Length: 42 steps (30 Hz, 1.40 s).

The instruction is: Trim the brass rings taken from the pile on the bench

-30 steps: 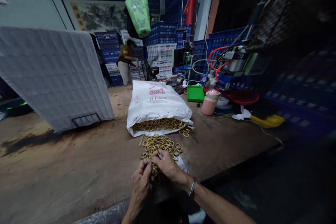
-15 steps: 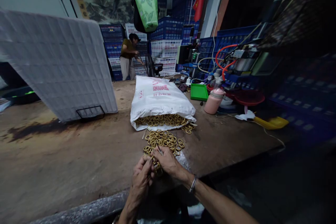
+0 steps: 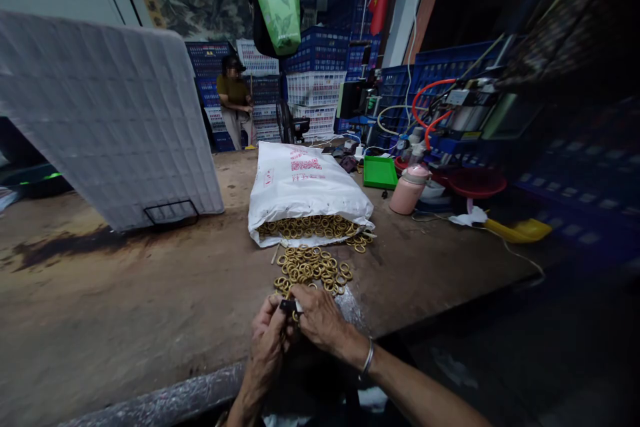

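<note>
My left hand (image 3: pixel 267 340) and my right hand (image 3: pixel 320 317) meet at the near edge of a worn wooden table (image 3: pixel 125 307). Both are closed in a pinch around a small dark piece (image 3: pixel 289 306) held between them, with a ring or two under the fingers. Just beyond my fingers lies a heap of brass-coloured rings (image 3: pixel 311 267). Behind it a white sack (image 3: pixel 305 187) lies on its side, its open mouth spilling more rings. My right wrist wears a metal bangle (image 3: pixel 368 357).
A white quilted panel (image 3: pixel 105 120) leans at the left. A pink bottle (image 3: pixel 407 190), green tray (image 3: pixel 379 172), red bowl (image 3: pixel 475 181) and yellow scoop (image 3: pixel 520 232) stand at the right. Blue crates (image 3: pixel 320 53) are stacked behind, where another person (image 3: pixel 233 103) stands. A green bag (image 3: pixel 277 0) hangs overhead.
My hands drew slightly nearer the table edge and now pinch a small dark piece together. The person at the back turned and shifted left.
</note>
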### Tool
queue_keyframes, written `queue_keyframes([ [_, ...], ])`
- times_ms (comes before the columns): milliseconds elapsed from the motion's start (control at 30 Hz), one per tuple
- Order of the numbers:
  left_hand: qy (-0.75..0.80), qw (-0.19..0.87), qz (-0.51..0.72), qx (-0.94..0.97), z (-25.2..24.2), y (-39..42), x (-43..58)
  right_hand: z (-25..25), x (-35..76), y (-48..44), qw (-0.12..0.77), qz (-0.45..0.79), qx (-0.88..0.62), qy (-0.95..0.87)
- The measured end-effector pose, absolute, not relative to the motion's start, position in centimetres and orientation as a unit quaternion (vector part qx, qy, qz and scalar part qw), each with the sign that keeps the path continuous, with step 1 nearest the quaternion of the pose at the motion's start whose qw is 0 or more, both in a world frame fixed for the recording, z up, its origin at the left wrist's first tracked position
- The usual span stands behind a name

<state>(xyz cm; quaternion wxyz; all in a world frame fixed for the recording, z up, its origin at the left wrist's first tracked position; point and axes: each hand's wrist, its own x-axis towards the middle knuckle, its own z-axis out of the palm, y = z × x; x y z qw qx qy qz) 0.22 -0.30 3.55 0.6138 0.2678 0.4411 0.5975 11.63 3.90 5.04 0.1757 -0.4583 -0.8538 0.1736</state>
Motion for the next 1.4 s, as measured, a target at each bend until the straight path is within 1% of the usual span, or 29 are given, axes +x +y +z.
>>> queue_keyframes([
  [133, 0.470, 0.600, 0.589, 0.268, 3.7, -0.3, 0.2, 4.8, 11.6, 4.0, 0.163, 0.167, -0.477, -0.848],
  [300, 0.459, 0.604, 0.595, 0.265, 3.5, -0.2, 0.3, 4.4, 11.7, 4.4, 0.164, 0.190, -0.465, -0.849],
  [433, 0.459, 0.600, 0.597, 0.271, 3.7, -0.3, 0.2, 4.5, 11.8, 4.7, 0.173, 0.241, -0.429, -0.853],
  [533, 0.447, 0.604, 0.602, 0.271, 4.0, -0.6, 0.1, 4.9, 11.7, 5.1, 0.146, 0.274, -0.397, -0.864],
  [600, 0.437, 0.610, 0.604, 0.268, 4.4, -1.0, 0.2, 4.9, 11.8, 5.6, 0.127, 0.239, -0.410, -0.871],
  [733, 0.410, 0.652, 0.583, 0.259, 5.5, -1.9, 0.2, 4.4, 12.5, 7.5, 0.087, 0.134, -0.499, -0.852],
  [833, 0.387, 0.673, 0.588, 0.225, 6.1, -1.9, -0.1, 4.1, 13.6, 9.9, 0.095, 0.100, -0.560, -0.817],
  [933, 0.386, 0.665, 0.601, 0.219, 5.6, -1.3, -0.6, 4.1, 14.6, 12.5, 0.106, 0.087, -0.616, -0.775],
  [1100, 0.398, 0.664, 0.603, 0.191, 3.3, -0.6, -1.5, 3.2, 15.3, 15.9, 0.092, 0.086, -0.663, -0.738],
  [1400, 0.350, 0.710, 0.603, 0.099, 1.6, -0.3, -2.2, 1.1, 14.7, 17.5, 0.101, 0.106, -0.672, -0.726],
])
